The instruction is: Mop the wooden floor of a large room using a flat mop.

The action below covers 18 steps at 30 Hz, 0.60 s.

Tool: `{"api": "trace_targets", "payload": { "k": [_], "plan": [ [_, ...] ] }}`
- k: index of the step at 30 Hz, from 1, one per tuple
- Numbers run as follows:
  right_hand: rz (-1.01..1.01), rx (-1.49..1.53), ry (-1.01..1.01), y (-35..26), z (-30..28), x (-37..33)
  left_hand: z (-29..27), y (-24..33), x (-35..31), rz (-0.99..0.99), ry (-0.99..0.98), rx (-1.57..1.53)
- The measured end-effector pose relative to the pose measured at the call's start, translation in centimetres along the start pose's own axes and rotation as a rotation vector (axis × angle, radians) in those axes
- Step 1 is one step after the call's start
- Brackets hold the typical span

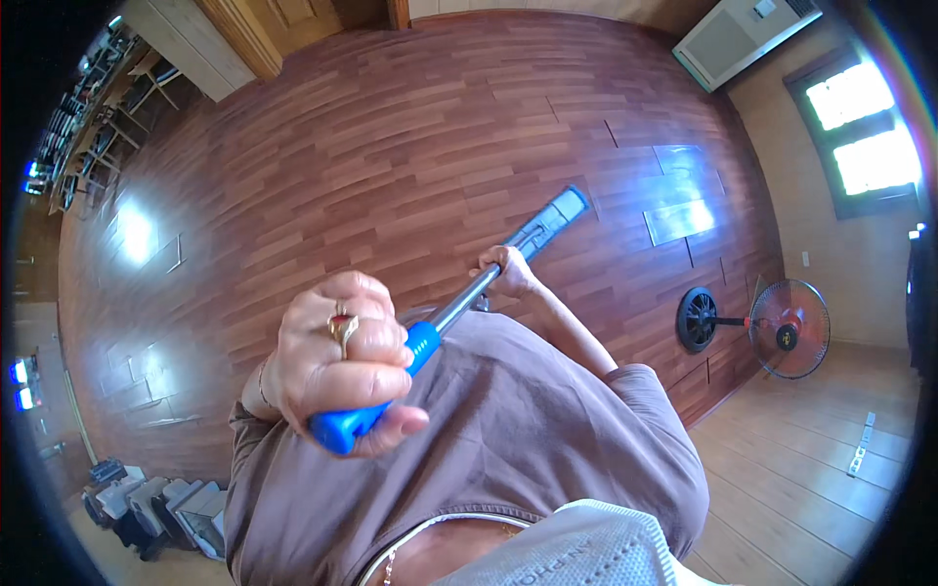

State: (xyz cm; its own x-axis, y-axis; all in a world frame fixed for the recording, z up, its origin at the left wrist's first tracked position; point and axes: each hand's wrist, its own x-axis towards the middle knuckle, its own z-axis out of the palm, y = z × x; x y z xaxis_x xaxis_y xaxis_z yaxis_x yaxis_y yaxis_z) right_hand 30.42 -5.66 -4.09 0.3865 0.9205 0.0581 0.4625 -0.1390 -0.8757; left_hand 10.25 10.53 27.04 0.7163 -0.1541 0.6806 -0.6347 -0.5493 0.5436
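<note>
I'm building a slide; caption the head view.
Left hand grips blue plastic handle, right hand silver metal pole, of a flat blue mop over brown plank floor.

The shirt (pixel 528 400) is a dull mauve-brown, plain, with short sleeves (pixel 647 405) and a pale line along the neckline (pixel 440 520). The left hand (pixel 342 366) wears a chunky gold ring (pixel 344 330) with a touch of red; a thin bracelet (pixel 262 383) circles that wrist. Nearest is a white, textured mask (pixel 586 547); left of it hangs a light beaded necklace (pixel 389 566).
</note>
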Motion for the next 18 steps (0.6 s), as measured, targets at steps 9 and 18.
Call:
{"api": "trace_targets", "payload": {
  "k": [9, 18],
  "plan": [
    [-0.153, 0.120, -0.232, -4.4, 3.3, 5.8, -0.7, 2.2, 2.0, 0.143, 0.082, 0.054],
    [-0.744, -0.107, -0.159, -11.5, -9.0, 2.9, 8.4, -6.9, 4.4, -0.208, -0.031, 0.034]
  ]
}}
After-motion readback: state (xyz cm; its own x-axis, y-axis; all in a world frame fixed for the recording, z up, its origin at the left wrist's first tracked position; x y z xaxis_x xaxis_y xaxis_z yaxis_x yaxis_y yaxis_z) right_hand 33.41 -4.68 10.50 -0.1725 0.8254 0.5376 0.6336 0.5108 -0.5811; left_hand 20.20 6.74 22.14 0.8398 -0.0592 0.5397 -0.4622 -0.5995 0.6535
